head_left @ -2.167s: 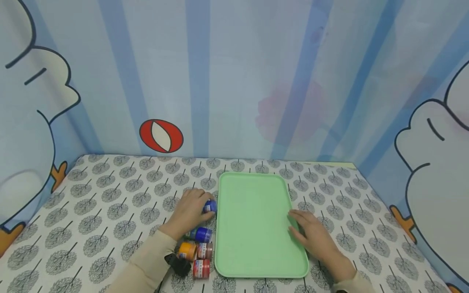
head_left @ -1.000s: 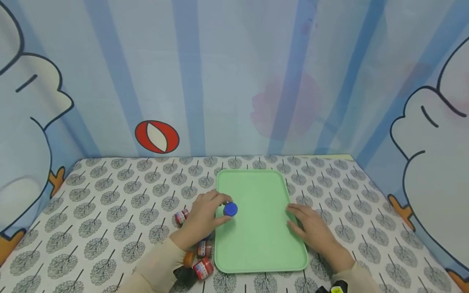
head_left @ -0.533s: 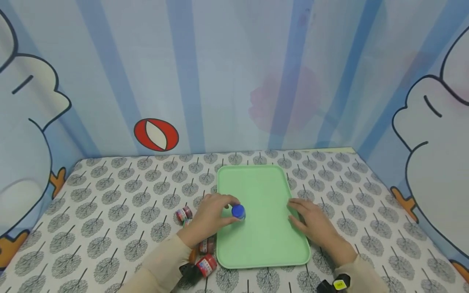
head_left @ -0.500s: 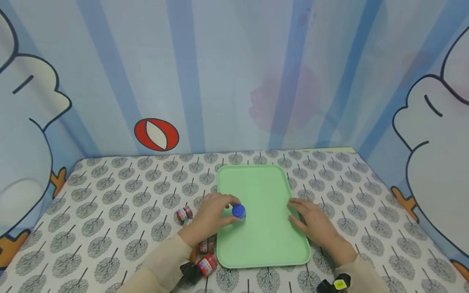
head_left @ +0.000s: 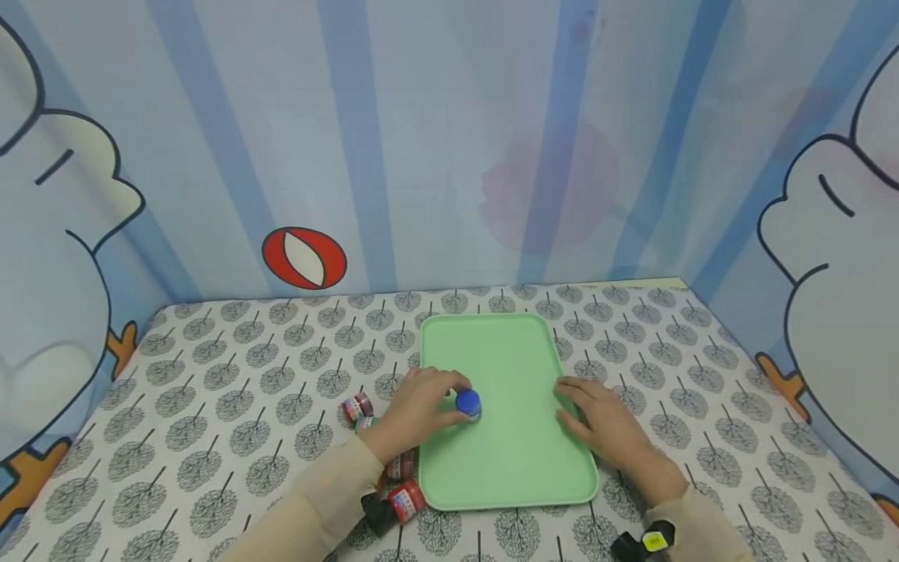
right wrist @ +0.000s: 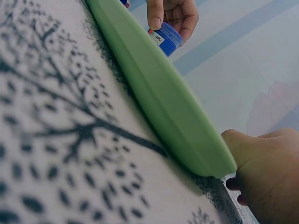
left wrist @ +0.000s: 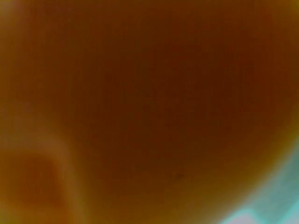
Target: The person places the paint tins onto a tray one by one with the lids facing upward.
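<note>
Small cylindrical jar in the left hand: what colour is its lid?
Blue. The round lid shows best in the head view.

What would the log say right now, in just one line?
left hand: pinches blue jar over green tray | right hand: at tray's right edge | other jars: on cloth, left of tray

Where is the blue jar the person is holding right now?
In the head view, the blue jar is over the left half of the green tray, pinched by the left hand.
</note>
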{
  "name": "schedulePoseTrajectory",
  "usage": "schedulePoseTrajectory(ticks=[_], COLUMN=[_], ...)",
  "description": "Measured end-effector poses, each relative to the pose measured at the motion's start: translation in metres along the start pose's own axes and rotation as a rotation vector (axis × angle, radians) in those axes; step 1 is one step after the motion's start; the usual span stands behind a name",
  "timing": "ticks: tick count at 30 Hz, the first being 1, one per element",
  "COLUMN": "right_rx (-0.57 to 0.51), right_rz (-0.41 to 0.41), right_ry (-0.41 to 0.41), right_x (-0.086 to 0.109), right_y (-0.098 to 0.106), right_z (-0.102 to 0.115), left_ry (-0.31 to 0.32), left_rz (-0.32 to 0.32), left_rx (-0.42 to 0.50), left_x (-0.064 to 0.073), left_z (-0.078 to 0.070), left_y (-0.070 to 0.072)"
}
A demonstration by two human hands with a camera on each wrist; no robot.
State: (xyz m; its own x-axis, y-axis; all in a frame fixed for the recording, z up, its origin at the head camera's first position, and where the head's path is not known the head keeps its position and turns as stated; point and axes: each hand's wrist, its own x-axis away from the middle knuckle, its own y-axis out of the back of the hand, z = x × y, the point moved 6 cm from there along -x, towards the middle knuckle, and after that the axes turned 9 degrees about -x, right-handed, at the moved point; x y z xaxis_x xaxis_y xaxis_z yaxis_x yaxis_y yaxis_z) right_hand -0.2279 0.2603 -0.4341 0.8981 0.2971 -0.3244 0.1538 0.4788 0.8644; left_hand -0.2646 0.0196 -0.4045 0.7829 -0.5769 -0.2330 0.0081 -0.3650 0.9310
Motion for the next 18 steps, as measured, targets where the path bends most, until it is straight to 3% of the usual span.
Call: schedulePoseTrajectory(ticks=[18], right_rx=[0.027], right_rz=[-0.027], right_ry=[0.004], right_x=[0.0012], right_y=[0.0002], right_z=[-0.0013], left_ry=[0.006], left_rz=[0.057], left_rx=[-0.072], left_x=[-0.0022], left_z=[0.0039], left_y=[-0.0090])
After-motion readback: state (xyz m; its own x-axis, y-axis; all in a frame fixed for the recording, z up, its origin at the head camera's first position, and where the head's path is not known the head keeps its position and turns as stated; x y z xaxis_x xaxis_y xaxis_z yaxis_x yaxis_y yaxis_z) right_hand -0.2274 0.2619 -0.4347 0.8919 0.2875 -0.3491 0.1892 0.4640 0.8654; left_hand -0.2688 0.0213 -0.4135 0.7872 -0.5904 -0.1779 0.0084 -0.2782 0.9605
